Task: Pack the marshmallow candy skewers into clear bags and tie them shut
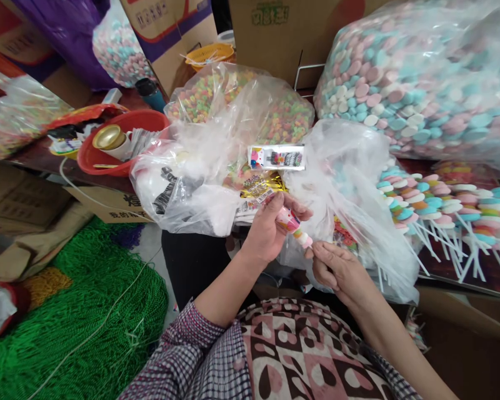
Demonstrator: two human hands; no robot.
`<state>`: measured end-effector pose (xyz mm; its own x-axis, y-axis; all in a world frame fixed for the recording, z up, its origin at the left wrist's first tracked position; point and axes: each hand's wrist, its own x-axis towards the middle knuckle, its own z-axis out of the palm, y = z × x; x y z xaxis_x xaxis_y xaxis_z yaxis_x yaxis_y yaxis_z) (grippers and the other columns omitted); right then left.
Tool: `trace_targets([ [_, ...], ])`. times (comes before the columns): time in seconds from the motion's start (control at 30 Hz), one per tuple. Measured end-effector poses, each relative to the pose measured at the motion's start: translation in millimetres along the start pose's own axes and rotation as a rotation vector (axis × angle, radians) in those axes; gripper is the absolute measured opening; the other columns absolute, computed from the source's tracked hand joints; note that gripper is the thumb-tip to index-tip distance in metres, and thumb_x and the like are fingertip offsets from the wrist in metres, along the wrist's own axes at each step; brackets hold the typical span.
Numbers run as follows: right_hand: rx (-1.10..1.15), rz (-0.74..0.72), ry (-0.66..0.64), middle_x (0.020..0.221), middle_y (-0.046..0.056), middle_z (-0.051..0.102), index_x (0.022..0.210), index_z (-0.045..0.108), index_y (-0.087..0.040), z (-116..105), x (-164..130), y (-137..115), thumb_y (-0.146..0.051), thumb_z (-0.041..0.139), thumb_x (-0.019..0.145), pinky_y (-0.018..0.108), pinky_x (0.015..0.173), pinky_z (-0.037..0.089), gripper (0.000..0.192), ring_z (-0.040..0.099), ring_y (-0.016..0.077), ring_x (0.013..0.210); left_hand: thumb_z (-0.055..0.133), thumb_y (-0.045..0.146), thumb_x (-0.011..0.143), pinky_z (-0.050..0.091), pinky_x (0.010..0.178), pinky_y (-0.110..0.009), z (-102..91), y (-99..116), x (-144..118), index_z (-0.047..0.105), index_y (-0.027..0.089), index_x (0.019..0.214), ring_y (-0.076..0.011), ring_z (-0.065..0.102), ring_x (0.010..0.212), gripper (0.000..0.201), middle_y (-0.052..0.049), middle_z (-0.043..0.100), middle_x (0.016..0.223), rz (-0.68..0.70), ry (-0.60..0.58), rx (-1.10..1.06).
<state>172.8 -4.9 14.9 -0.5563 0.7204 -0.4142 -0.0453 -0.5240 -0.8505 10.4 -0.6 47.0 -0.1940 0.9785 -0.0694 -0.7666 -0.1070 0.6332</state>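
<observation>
My left hand [267, 230] is closed around a small printed wrapper [289, 220], coloured pink and white. From its lower end sticks out a marshmallow candy skewer [303, 239] with white and pink pieces. My right hand [337, 268] pinches the skewer's lower end between thumb and fingers; the stick is mostly hidden there. Just beyond my left hand lie gold-coloured packets [260, 184] and printed wrappers. A silver printed packet [276, 158] rests on the plastic bags above them.
Bags of small coloured candies [210, 94] and a big bag of pastel marshmallows [404, 83] stand behind. Finished-looking marshmallow skewers [466, 205] lie at right. A red basin [87, 155] is at left, above a heap of green cord [79, 300]. A plastic bag [358, 166] drapes near my right hand.
</observation>
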Motion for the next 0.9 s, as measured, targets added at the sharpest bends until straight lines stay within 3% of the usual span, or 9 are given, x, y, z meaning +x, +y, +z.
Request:
trace_targets([
  [0.13,0.076,-0.058,0.068,0.045,-0.010,0.034,0.084,0.063,-0.019,2,-2,-2,-0.051,0.073,0.079,0.022,0.042,0.020,0.034,0.022,0.0055,0.040,0.074,0.039,0.081,0.055,0.077,-0.032,2.1,-2,0,0.063,0.018,0.075,-0.0122,0.061,0.069,0.024,0.001,0.061,0.071,-0.014,0.057,0.033],
  [0.27,-0.094,-0.194,0.227,0.054,-0.006,0.047,0.083,0.067,-0.019,1,-5,7,-0.046,0.080,0.074,0.020,0.043,0.024,0.032,0.036,0.0063,0.046,0.078,0.038,0.076,0.055,0.074,-0.031,3.6,-5,-1,0.064,0.019,0.082,-0.0114,0.061,0.065,0.025,0.003,0.060,0.068,-0.009,0.093,0.033],
  [0.37,-0.154,-0.261,0.328,0.053,-0.005,0.051,0.077,0.067,-0.019,2,-3,13,-0.047,0.076,0.078,0.020,0.042,0.026,0.030,0.038,0.0068,0.045,0.080,0.041,0.073,0.051,0.066,-0.027,5.8,-12,-5,0.063,0.021,0.092,-0.0148,0.067,0.068,0.032,0.004,0.062,0.066,-0.071,0.074,0.063],
  [0.6,-0.345,-0.303,0.252,0.056,-0.003,0.057,0.092,0.073,-0.019,2,-7,8,-0.048,0.069,0.082,0.025,0.045,0.038,0.031,0.046,0.0109,0.046,0.078,0.045,0.076,0.048,0.063,-0.026,4.7,-11,-6,0.063,0.019,0.092,-0.0175,0.069,0.073,0.034,0.004,0.061,0.065,-0.057,0.112,0.079],
  [0.7,-0.452,-0.340,0.287,0.052,-0.003,0.053,0.090,0.075,-0.020,2,-10,6,-0.046,0.068,0.083,0.025,0.043,0.034,0.027,0.043,0.0112,0.045,0.076,0.042,0.078,0.049,0.068,-0.027,3.7,-12,-5,0.062,0.019,0.087,-0.0162,0.068,0.074,0.028,0.004,0.061,0.065,-0.040,0.093,0.093],
  [0.8,-0.374,-0.313,0.289,0.047,-0.005,0.048,0.090,0.074,-0.020,4,-9,8,-0.050,0.063,0.087,0.025,0.041,0.028,0.031,0.036,0.0101,0.042,0.077,0.039,0.078,0.051,0.081,-0.030,3.0,-15,-10,0.063,0.019,0.082,-0.0151,0.067,0.076,0.026,0.003,0.062,0.066,-0.055,0.017,0.126],
  [0.9,-0.217,-0.277,0.277,0.045,-0.007,0.043,0.091,0.073,-0.020,3,-5,13,-0.053,0.066,0.085,0.024,0.041,0.026,0.035,0.034,0.0093,0.042,0.082,0.042,0.071,0.050,0.087,-0.032,0.2,-6,-13,0.066,0.020,0.095,-0.0186,0.068,0.090,0.036,-0.002,0.071,0.085,-0.095,-0.037,0.184],
])
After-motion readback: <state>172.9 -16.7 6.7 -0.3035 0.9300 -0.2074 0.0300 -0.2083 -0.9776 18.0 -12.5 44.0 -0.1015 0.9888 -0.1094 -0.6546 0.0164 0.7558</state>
